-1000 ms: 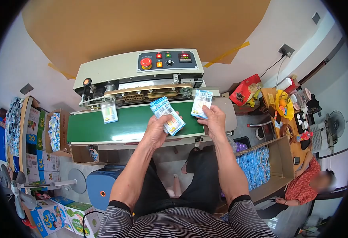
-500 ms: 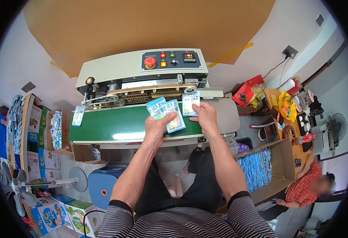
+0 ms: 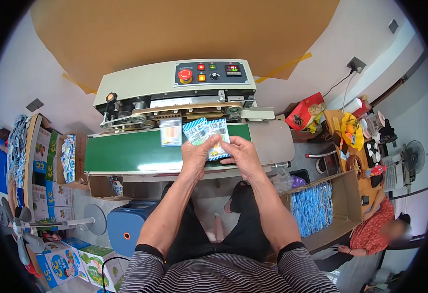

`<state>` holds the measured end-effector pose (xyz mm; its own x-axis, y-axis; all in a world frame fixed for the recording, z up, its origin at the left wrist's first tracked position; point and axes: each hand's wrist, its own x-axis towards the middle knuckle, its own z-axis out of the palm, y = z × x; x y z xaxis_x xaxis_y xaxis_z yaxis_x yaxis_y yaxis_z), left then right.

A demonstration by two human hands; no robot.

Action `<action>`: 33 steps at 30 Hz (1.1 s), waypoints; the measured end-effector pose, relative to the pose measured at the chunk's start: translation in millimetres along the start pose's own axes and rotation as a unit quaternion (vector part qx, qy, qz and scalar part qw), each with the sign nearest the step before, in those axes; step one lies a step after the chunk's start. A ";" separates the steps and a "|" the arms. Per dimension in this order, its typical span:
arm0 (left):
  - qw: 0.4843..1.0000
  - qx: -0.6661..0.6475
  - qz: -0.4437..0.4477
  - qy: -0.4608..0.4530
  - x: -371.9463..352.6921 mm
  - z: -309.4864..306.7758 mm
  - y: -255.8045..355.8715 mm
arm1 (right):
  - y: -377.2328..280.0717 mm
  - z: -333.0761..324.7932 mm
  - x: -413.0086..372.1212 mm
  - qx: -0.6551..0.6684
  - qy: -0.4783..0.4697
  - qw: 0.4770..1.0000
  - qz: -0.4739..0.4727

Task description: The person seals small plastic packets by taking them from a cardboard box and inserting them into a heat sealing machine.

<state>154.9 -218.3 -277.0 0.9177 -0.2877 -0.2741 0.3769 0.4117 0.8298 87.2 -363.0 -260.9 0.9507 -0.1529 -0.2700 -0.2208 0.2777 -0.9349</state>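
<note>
My left hand (image 3: 197,155) grips a small fan of printed plastic packets (image 3: 194,131) with blue-striped edges, thumb pressed on top. My right hand (image 3: 243,157) pinches the right edge of the front packet (image 3: 218,128) in that fan. Both hands are above the green conveyor belt (image 3: 121,152) of a band sealing machine (image 3: 140,88). To the left of my hands, a single packet (image 3: 171,133), blurred, has its top edge at the sealing band. The fingers beneath the fan are partly hidden.
An open carton (image 3: 345,205) of blue packets (image 3: 312,205) stands at right, beside a seated person (image 3: 370,229) in red. A cluttered wooden table (image 3: 338,122) is behind it. Cartons (image 3: 60,195), a blue stool (image 3: 128,227) and a fan (image 3: 21,234) stand at left.
The packet from my right hand is now released and further left along the sealing band. My right hand has come down and left to the fan. The packet at the belt's left end is gone.
</note>
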 end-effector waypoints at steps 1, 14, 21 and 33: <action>1.000 0.000 -0.006 0.005 -0.3 1.7 0.2 | 1.6 -2.9 -0.9 0.003 0.019 1.000 -0.009; 0.992 -0.014 -0.081 -0.093 -4.7 2.5 9.0 | -6.5 -60.9 12.4 0.003 0.227 0.970 -0.091; 0.997 0.043 -0.066 -0.011 -6.6 1.5 16.3 | -4.7 -58.6 31.0 -0.042 0.218 0.973 -0.061; 0.997 0.042 -0.045 0.053 -5.9 2.9 16.0 | 11.0 -18.7 50.9 -0.055 0.175 0.982 -0.048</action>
<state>155.1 -212.5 -260.7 0.8906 -0.2253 -0.3951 0.4502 0.3126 0.8365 129.1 -385.5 -289.3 0.8398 -0.4948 -0.2235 -0.1744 0.1440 -0.9741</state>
